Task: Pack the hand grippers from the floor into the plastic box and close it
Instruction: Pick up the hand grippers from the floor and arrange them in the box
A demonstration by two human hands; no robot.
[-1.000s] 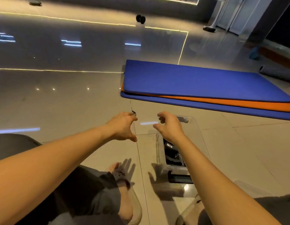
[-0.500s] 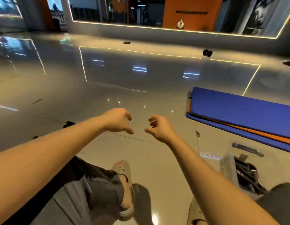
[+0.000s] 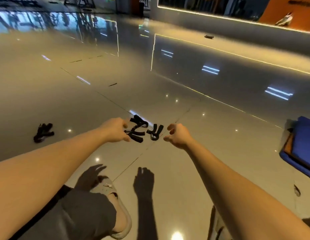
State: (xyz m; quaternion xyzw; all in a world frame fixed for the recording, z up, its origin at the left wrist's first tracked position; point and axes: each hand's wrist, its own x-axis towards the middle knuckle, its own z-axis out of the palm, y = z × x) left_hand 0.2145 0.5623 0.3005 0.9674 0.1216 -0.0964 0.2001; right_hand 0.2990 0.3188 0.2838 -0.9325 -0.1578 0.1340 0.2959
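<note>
A small cluster of black hand grippers (image 3: 137, 130) lies on the glossy tile floor straight ahead, with one more black hand gripper (image 3: 155, 132) just to its right. My left hand (image 3: 114, 129) reaches over the cluster's left side, fingers spread and curled, holding nothing. My right hand (image 3: 177, 135) hovers just right of the single gripper, fingers loosely curled and empty. Another heap of black hand grippers (image 3: 43, 132) rests on the floor far to the left. The plastic box is out of view.
A blue mat with an orange layer (image 3: 301, 148) lies at the right edge. My sandalled foot (image 3: 116, 205) and knee sit at the bottom. A small dark object (image 3: 209, 37) lies far off by the lit wall ledge. Glossy floor stretches all around.
My view has swung left, away from the plastic box and the blue mat. The floor grippers have come into sight, and both hands now reach out over them.
</note>
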